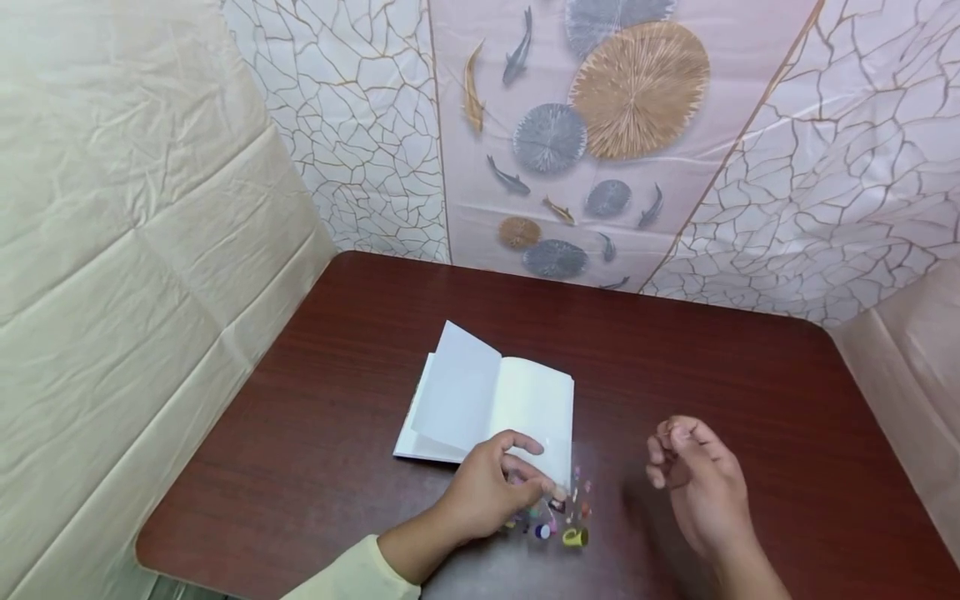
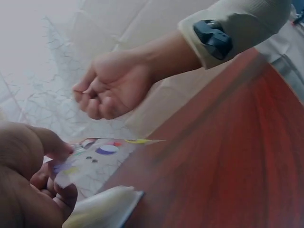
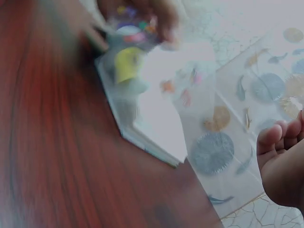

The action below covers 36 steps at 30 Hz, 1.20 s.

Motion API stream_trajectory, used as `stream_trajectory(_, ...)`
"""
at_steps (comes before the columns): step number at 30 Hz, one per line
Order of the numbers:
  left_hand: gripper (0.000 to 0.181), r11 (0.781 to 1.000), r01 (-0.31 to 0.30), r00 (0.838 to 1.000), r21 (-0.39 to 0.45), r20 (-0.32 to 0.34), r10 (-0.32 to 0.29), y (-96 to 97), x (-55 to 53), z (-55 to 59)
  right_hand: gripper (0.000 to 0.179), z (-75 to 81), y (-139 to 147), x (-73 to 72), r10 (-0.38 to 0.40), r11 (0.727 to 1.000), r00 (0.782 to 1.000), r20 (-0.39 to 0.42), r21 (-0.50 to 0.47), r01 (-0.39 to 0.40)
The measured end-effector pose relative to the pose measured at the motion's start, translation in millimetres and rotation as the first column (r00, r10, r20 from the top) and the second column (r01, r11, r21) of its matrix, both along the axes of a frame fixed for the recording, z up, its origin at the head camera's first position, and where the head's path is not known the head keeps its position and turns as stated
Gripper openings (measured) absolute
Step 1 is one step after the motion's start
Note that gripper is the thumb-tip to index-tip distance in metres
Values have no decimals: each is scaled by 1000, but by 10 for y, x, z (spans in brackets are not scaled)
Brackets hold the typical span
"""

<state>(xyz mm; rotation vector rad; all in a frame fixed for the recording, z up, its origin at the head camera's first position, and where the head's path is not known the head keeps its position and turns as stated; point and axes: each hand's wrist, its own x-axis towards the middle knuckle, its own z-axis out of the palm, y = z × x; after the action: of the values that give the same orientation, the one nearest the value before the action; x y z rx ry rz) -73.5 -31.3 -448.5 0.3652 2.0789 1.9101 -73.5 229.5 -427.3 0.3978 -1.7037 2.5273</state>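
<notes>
Finding, hands. The left hand point(image 1: 487, 493), low centre of the head view, pinches the near edge of a clear sticker sheet point(image 2: 103, 164) between thumb and fingers. The right hand point(image 1: 708, 493), at lower right, is held above the surface point(image 1: 262, 458), well apart from the sheet, its fingers curled and the thumb brought against them. Whether a small piece is pinched there cannot be told.

Finding, sheet. It appears to be held up off the surface, overlapping the lower right of the notebook point(image 1: 528, 400) in the head view. It carries a yellow cup-shaped sticker point(image 1: 575, 537), a purple and white sticker point(image 1: 542, 531) and smaller coloured ones.

Finding, notebook. It lies open at centre, its left-hand page point(image 1: 457, 387) standing partly raised.

Risks, as judged. The sheet is held along one side only, so its loose end could sag or bend, and small stickers might lift or crease. A knock from the left hand could shift the notebook or turn the raised page. Any tiny piece in the right hand could cling to the skin, fold on itself or drop unnoticed.
</notes>
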Motion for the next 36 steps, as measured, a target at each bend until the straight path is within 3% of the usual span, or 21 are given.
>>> stream_trajectory(3,33,998,-19,1000,55,15,19,-11,-35,43,22,26,-24,10,-42,998,999,5,47,41)
stream_trajectory(7,34,998,-11,1000,68,-5,11,24,-48,75,14,-30,-156,27,-96,986,995,-15,134,97)
stream_trajectory(12,37,997,-16,1000,74,-12,17,47,-47,61,19,-71,-210,7,-75,976,992,-104,195,94)
stream_trajectory(19,37,997,-9,1000,73,-18,11,54,-60,57,31,-99,-178,0,9,988,995,-96,156,7)
stream_trajectory(23,36,997,-2,1000,75,-12,3,66,-57,66,36,-101,-184,1,-3,987,999,-48,161,11)
stream_trajectory(30,37,996,8,1000,89,0,-8,89,-48,65,43,-119,-189,4,-91,956,990,106,287,57)
stream_trajectory(36,37,996,9,1000,86,1,-9,94,-46,53,49,-147,-168,3,-114,939,981,159,339,54)
